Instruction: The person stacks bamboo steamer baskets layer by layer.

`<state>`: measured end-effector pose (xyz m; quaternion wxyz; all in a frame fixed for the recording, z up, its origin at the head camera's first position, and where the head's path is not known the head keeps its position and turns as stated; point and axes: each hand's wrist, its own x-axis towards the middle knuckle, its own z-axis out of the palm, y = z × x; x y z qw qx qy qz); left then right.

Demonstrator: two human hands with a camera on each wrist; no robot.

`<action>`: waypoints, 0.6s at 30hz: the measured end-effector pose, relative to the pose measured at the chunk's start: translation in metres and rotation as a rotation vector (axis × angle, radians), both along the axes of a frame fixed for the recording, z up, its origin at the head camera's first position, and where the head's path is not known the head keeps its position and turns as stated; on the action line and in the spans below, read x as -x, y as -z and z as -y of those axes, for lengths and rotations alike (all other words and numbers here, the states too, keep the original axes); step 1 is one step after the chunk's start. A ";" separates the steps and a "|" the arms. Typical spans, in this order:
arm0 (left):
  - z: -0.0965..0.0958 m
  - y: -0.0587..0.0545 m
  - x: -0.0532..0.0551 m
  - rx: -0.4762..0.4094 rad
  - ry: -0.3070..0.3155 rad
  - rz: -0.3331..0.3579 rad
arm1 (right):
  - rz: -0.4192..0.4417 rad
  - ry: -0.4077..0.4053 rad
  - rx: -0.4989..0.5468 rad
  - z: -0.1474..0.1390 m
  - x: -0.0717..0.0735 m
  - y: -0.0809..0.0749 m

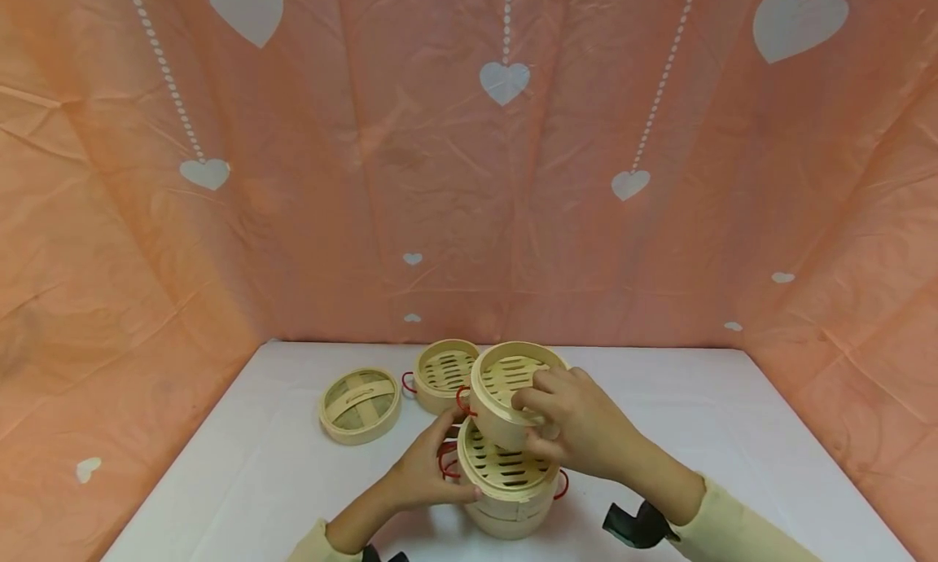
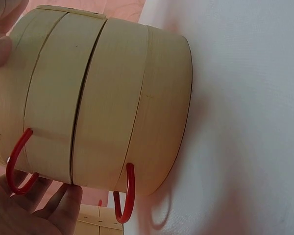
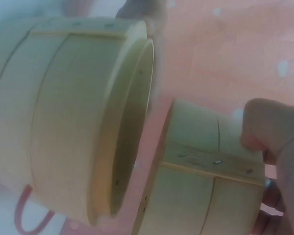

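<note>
A stack of bamboo steamer tiers (image 1: 507,490) with red wire handles (image 1: 444,461) stands near the table's front edge. My left hand (image 1: 447,464) grips its left side, thumb low and fingers behind. In the left wrist view the stack (image 2: 103,103) fills the frame, with my fingers (image 2: 39,213) beneath a red handle (image 2: 18,164). My right hand (image 1: 538,423) grips a separate steamer tier (image 1: 501,387), tilted just above the stack. The right wrist view shows this held tier (image 3: 206,181) beside the stack's open rim (image 3: 127,127), one finger (image 3: 269,127) on it.
Another steamer tier (image 1: 444,370) sits on the white table (image 1: 256,464) behind the stack. A round bamboo lid (image 1: 360,404) lies to its left. Pink cloth with white hearts (image 1: 504,81) walls in the table at the back and on both sides.
</note>
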<state>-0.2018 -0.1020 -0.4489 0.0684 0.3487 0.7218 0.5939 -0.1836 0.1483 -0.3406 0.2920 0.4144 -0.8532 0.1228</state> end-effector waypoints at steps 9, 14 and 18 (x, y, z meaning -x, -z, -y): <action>0.001 -0.001 -0.002 0.009 -0.004 0.016 | -0.023 -0.033 0.002 0.005 -0.011 0.006; -0.001 0.001 -0.001 -0.042 0.044 0.035 | -0.052 -0.049 -0.006 0.006 -0.016 0.008; -0.001 0.001 -0.001 -0.061 0.061 0.032 | -0.062 -0.063 -0.005 0.007 -0.019 0.008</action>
